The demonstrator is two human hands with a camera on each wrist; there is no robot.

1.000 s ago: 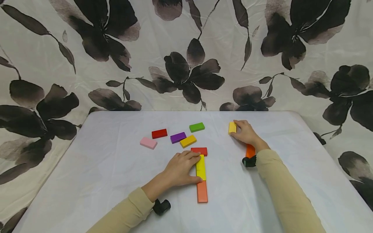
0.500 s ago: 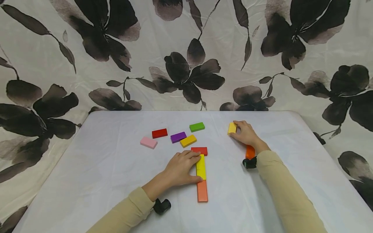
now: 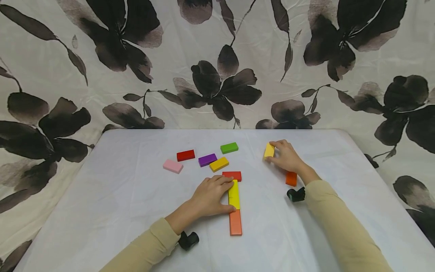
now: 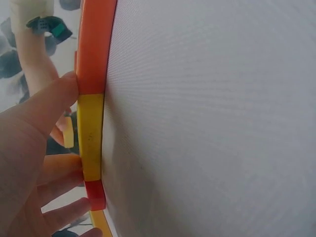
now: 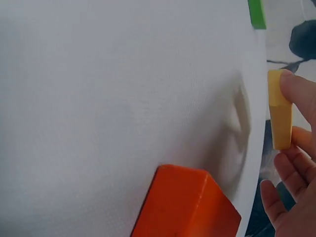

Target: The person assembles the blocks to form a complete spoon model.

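Note:
My left hand [image 3: 211, 196] pinches a bright yellow block [image 3: 234, 194] lengthwise, thumb at its near end and fingers at its far end. That block lies in a line on the table with a salmon-orange block [image 3: 235, 223] at its near end. A red block [image 3: 232, 176] lies crosswise at the far end. At the right, a paler yellow block [image 3: 269, 150] is held between thumb and fingers of my right hand [image 3: 287, 156]. In the right wrist view this yellow block [image 5: 280, 111] is raised above the tabletop, its shadow cast below. An orange block [image 3: 291, 178] lies under the right wrist.
Toward the back of the white table [image 3: 136, 211] lie a pink block [image 3: 173, 166], a dark red block [image 3: 185, 155], a purple block [image 3: 207, 160], an amber block [image 3: 219, 164] and a green block [image 3: 229, 147]. A floral cloth [image 3: 163, 45] hangs behind.
My right hand and its yellow block have shifted slightly left and up off the table, uncovering more of the orange block. The left hand stays in place on its block.

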